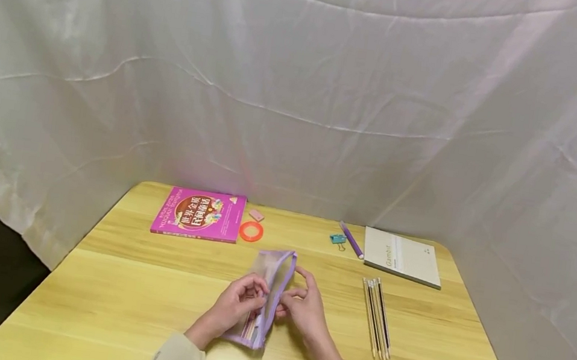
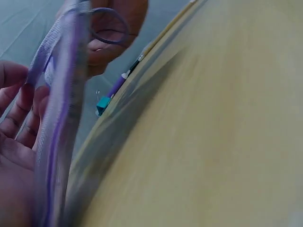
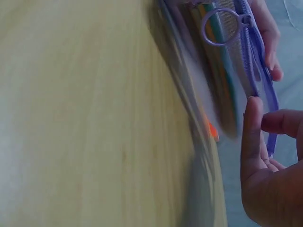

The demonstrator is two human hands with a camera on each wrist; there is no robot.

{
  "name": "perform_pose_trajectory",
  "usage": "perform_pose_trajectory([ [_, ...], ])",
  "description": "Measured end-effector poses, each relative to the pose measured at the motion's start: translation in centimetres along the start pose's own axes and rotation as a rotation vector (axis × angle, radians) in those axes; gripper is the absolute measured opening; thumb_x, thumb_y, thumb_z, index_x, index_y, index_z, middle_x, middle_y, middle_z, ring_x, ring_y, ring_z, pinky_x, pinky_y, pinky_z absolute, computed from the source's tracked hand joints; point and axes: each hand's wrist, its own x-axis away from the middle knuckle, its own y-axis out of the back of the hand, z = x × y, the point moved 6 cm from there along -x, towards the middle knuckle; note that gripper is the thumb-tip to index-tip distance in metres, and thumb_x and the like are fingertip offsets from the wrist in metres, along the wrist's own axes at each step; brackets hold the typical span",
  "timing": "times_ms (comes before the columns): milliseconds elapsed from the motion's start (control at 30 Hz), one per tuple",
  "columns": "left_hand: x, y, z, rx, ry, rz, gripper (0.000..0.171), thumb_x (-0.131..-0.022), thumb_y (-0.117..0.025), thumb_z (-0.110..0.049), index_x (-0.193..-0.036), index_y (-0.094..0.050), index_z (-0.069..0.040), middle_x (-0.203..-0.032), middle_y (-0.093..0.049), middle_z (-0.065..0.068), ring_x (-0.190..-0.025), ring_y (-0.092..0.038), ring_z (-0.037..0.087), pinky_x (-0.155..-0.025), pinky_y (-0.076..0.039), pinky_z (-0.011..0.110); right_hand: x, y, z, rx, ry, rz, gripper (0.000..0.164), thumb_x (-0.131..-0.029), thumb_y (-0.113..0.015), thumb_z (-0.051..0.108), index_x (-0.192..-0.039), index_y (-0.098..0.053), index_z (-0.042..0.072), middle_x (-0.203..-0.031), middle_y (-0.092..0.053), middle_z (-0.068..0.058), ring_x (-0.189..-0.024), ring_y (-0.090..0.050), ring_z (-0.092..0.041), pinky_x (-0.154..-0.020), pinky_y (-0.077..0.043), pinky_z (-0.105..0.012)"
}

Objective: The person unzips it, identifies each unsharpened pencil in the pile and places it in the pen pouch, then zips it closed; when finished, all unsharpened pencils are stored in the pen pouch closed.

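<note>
A see-through pencil pouch (image 1: 262, 316) with purple edging and a zipper stands tilted near the table's front, its mouth spread apart. Colored sticks show through its wall, and a purple ring pull (image 3: 220, 27) hangs from the zipper in the right wrist view. My left hand (image 1: 236, 307) pinches the left side of the mouth with curled fingers. On the opposite side, my right hand (image 1: 306, 310) grips the other edge between thumb and finger. Part of the left fingers (image 2: 21, 109) is hidden behind the pouch in the left wrist view.
Several pencils (image 1: 376, 319) lie at the right. Behind them are a grey notebook (image 1: 403, 256), a purple pen (image 1: 351, 240) and a teal binder clip (image 1: 338, 239). A pink book (image 1: 199, 214), an orange tape ring (image 1: 250, 239) and a pink eraser (image 1: 256, 215) lie back left.
</note>
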Motion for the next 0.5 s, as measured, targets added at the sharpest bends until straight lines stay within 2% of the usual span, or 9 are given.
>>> perform_pose_trajectory([
  [100, 0.2, -0.3, -0.7, -0.041, 0.009, 0.031, 0.020, -0.097, -0.066, -0.007, -0.115, -0.060, -0.001, -0.091, -0.057, 0.001, -0.077, -0.056, 0.005, -0.065, -0.053, 0.021, -0.1, 0.3, 0.3, -0.006, 0.022, -0.029, 0.075, -0.089, -0.060, -0.015, -0.156, -0.035, 0.005, -0.083, -0.068, -0.012, -0.060, -0.068, -0.018, -0.063, -0.065, -0.044],
  [200, 0.6, -0.8, -1.3, -0.082, 0.030, 0.076, 0.026, -0.095, -0.071, -0.010, -0.118, -0.059, -0.006, -0.093, -0.058, 0.007, -0.080, -0.057, 0.009, -0.070, -0.053, 0.023, -0.2, 0.7, 0.5, -0.006, 0.036, -0.052, 0.073, -0.089, -0.060, -0.016, -0.155, -0.037, 0.004, -0.083, -0.069, -0.013, -0.060, -0.068, -0.018, -0.063, -0.065, -0.042],
  [267, 1.0, -1.2, -1.6, -0.141, 0.034, 0.121, 0.035, -0.090, -0.079, -0.014, -0.119, -0.059, -0.010, -0.096, -0.059, 0.010, -0.085, -0.057, 0.013, -0.076, -0.053, 0.025, -0.3, 1.0, 0.5, -0.009, 0.035, -0.066, 0.072, -0.089, -0.060, -0.016, -0.154, -0.038, 0.004, -0.083, -0.069, -0.013, -0.060, -0.068, -0.017, -0.063, -0.065, -0.040],
  [333, 1.4, -1.8, -2.0, -0.220, 0.033, 0.167, 0.049, -0.081, -0.088, -0.018, -0.120, -0.058, -0.016, -0.100, -0.060, 0.009, -0.090, -0.057, 0.015, -0.082, -0.052, 0.026, -0.4, 1.2, 0.5, -0.019, 0.034, -0.076, 0.071, -0.089, -0.059, -0.016, -0.154, -0.038, 0.004, -0.082, -0.069, -0.012, -0.060, -0.068, -0.017, -0.062, -0.065, -0.038],
  [400, 1.7, -2.5, -2.4, -0.340, 0.015, 0.194, 0.061, -0.072, -0.095, -0.020, -0.119, -0.057, -0.021, -0.102, -0.059, 0.003, -0.094, -0.057, 0.013, -0.086, -0.053, 0.025, -0.4, 1.4, 0.5, -0.031, 0.032, -0.084, 0.071, -0.089, -0.059, -0.017, -0.154, -0.039, 0.004, -0.082, -0.068, -0.011, -0.060, -0.067, -0.016, -0.061, -0.065, -0.035],
  [500, 1.9, -3.2, -3.0, -0.499, -0.032, 0.177, 0.067, -0.064, -0.099, -0.019, -0.115, -0.056, -0.025, -0.104, -0.057, -0.005, -0.096, -0.056, 0.009, -0.088, -0.053, 0.024, -0.4, 1.6, 0.5, -0.036, 0.033, -0.095, 0.070, -0.089, -0.058, -0.016, -0.154, -0.039, 0.004, -0.083, -0.069, -0.012, -0.061, -0.067, -0.016, -0.061, -0.064, -0.033],
])
